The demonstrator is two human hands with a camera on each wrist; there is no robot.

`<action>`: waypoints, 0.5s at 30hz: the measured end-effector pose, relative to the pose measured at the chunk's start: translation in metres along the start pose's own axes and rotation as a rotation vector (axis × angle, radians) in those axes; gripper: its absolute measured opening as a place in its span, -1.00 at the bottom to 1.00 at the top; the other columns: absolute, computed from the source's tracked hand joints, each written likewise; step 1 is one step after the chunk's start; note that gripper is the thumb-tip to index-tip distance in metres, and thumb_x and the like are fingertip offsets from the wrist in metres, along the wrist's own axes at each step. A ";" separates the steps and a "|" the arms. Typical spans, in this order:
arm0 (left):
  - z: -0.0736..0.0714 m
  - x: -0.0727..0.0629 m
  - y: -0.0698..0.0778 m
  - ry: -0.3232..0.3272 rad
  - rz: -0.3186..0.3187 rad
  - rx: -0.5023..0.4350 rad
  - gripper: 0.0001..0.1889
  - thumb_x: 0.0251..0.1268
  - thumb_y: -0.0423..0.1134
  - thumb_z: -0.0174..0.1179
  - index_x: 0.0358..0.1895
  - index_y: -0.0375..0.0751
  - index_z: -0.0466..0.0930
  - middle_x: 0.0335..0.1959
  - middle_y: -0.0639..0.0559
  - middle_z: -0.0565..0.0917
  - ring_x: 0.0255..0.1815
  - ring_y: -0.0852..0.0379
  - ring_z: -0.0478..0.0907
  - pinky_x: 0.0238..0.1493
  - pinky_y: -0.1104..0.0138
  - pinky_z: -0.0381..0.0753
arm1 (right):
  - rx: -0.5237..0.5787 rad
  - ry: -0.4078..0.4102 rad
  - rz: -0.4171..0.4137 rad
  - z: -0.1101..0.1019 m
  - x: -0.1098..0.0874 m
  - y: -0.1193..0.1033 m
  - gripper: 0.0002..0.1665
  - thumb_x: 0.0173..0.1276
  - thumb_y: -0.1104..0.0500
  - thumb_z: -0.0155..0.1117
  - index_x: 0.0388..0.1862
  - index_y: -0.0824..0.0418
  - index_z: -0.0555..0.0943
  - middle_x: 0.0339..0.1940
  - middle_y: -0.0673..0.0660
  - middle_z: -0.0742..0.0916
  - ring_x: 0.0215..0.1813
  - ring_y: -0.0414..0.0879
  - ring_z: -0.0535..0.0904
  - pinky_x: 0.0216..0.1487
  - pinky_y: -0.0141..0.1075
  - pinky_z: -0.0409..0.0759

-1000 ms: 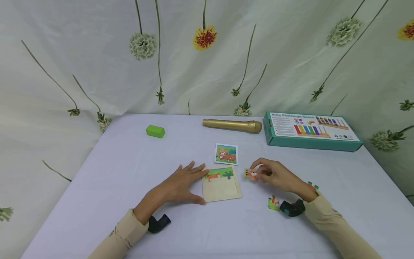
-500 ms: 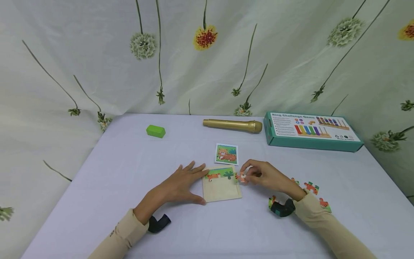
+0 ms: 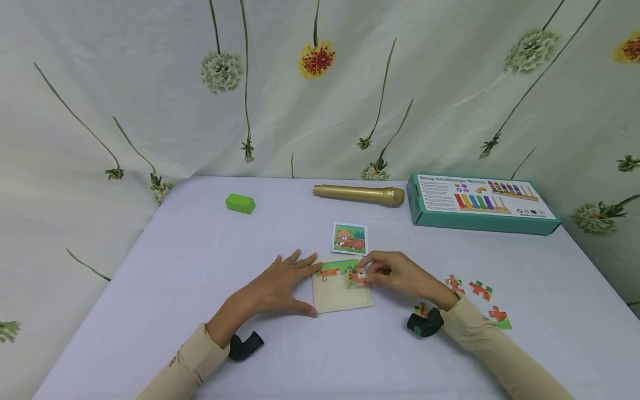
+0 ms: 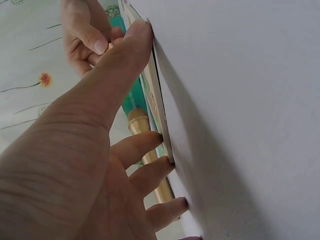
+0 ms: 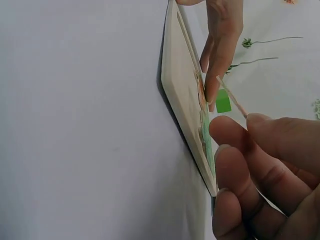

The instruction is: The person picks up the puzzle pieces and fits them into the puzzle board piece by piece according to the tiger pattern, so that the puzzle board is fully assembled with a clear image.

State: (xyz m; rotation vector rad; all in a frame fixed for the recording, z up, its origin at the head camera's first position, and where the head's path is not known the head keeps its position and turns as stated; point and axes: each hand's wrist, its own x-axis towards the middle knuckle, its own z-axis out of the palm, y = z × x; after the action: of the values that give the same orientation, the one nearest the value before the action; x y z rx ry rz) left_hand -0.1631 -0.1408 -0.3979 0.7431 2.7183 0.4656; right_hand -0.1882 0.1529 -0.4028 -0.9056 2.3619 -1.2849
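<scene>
A square wooden puzzle tray lies mid-table, its upper part filled with picture pieces of green leaves and an orange animal. My left hand rests spread at the tray's left side, fingertips and thumb at its edge. Between thumb and index finger my right hand pinches a puzzle piece with a tiger's face, over the tray's upper right. In the right wrist view that puzzle piece is seen edge-on, raised above the tray. A tiger picture card lies just behind the tray.
Several loose puzzle pieces lie to the right, one partly hidden by the right wrist's black camera mount. Along the back are a green block, a gold toy microphone and a teal game box.
My right hand has carried the tiger-face piece leftward from the bare table to over the tray. Loose pieces at the right have come into view behind it. The left hand stays put.
</scene>
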 end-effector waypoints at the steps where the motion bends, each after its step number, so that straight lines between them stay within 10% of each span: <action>1: 0.000 0.000 0.000 -0.001 0.000 -0.001 0.01 -0.15 0.28 0.42 0.46 0.07 0.23 0.52 0.14 0.11 0.56 -0.13 -0.15 0.46 -0.18 -0.16 | -0.002 0.004 0.000 0.001 0.001 0.000 -0.76 0.33 0.24 0.27 -0.02 0.18 0.59 -0.37 0.02 0.75 -0.38 -0.23 0.54 -0.30 -0.42 0.50; 15: 0.001 0.001 -0.003 0.000 0.008 0.005 0.02 -0.16 0.32 0.40 0.46 0.08 0.23 0.52 0.14 0.11 0.56 -0.14 -0.15 0.45 -0.19 -0.15 | -0.013 0.044 -0.045 0.019 0.014 -0.001 -0.76 0.29 0.21 0.32 -0.06 0.21 0.66 -0.37 0.00 0.75 -0.33 -0.26 0.58 -0.28 -0.43 0.53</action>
State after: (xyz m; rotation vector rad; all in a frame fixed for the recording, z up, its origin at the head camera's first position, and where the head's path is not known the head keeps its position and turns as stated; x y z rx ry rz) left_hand -0.1647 -0.1425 -0.4002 0.7557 2.7185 0.4603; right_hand -0.1884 0.1314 -0.4118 -0.9487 2.3988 -1.3206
